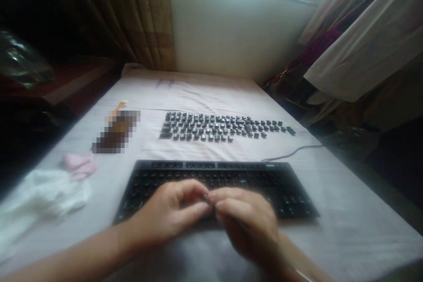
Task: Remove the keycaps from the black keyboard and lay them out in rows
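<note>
A black keyboard (pixel 280 185) lies in front of me on the cloth, with many bare sockets where keycaps are off. Over its near middle, my left hand (pixel 175 207) is closed in a pinch between thumb and forefinger. A small dark piece (pixel 206 197) shows at those fingertips, too blurred to name for certain. My right hand (pixel 247 211) is closed too, its fingertips meeting the left ones at this piece; whatever lies inside its curled fingers is hidden. Beyond the keyboard, loose black keycaps (pixel 211 125) are laid out in rows.
The keyboard's cable (pixel 294 152) runs off to the right. On the left lie a white cloth (pixel 42 198), a pink cloth (pixel 79 165) and a pixelated dark item (pixel 115 134). A curtain (pixel 148 17) hangs behind; fabrics (pixel 370 39) hang at the right.
</note>
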Demonstrator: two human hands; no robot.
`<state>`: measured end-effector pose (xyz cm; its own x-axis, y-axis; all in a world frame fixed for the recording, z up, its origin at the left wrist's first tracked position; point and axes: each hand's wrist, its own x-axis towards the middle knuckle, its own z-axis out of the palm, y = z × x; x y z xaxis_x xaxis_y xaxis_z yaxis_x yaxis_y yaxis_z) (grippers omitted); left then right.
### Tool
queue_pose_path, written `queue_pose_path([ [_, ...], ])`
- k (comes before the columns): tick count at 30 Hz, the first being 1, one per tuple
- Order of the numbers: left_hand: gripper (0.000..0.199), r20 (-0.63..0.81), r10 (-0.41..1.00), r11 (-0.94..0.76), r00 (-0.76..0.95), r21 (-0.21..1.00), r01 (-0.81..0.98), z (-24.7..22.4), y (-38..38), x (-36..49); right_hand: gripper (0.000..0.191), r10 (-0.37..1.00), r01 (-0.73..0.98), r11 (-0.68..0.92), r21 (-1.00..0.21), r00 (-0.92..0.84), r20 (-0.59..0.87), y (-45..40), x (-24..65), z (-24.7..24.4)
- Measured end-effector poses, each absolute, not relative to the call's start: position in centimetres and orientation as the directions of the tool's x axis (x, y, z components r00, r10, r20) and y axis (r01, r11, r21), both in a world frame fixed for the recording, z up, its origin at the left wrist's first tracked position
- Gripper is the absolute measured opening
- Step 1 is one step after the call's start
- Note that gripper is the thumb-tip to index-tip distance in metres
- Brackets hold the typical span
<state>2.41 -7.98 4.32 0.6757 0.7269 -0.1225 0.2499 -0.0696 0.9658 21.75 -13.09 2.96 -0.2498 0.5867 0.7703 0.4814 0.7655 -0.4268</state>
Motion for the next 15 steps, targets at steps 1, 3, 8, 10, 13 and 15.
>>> queue_pose_path([
  [1, 0.019, -0.134, 0.73, -0.055, 0.67, 0.966, 0.253, 4.2, -8.0, 2.4, 0.021, 0.615, 0.479, 0.748, -0.46, -0.239, 0.751, -13.1, 21.7, 2.9],
  [3, 0.019, -0.153, 0.733, -0.029, 0.663, 0.966, 0.255, 3.9, -8.0, 2.4, 0.025, 0.662, 0.462, 0.718, -0.52, -0.223, 0.716, -13.1, 21.7, 2.9],
  [8, 0.022, -0.202, 0.741, 0.04, 0.64, 0.965, 0.258, 3.4, -7.8, 2.3, 0.031, 0.668, 0.468, 0.697, -0.544, -0.147, 0.73, -12.5, 22.2, 2.8],
  [10, 0.025, -0.238, 0.741, 0.095, 0.628, 0.963, 0.253, 3.2, -7.7, 2.3, 0.03, 0.668, 0.513, 0.673, -0.532, -0.114, 0.735, -12.3, 22.5, 2.8],
  [13, 0.026, -0.294, 0.72, 0.198, 0.629, 0.955, 0.219, 3.1, -7.7, 2.3, 0.03, 0.679, 0.531, 0.666, -0.524, -0.141, 0.721, -12.1, 22.7, 2.8],
  [15, 0.026, -0.306, 0.7, 0.244, 0.646, 0.952, 0.186, 3.1, -7.7, 2.3, 0.029, 0.678, 0.535, 0.68, -0.501, -0.2, 0.707, -12.1, 22.6, 2.8],
])
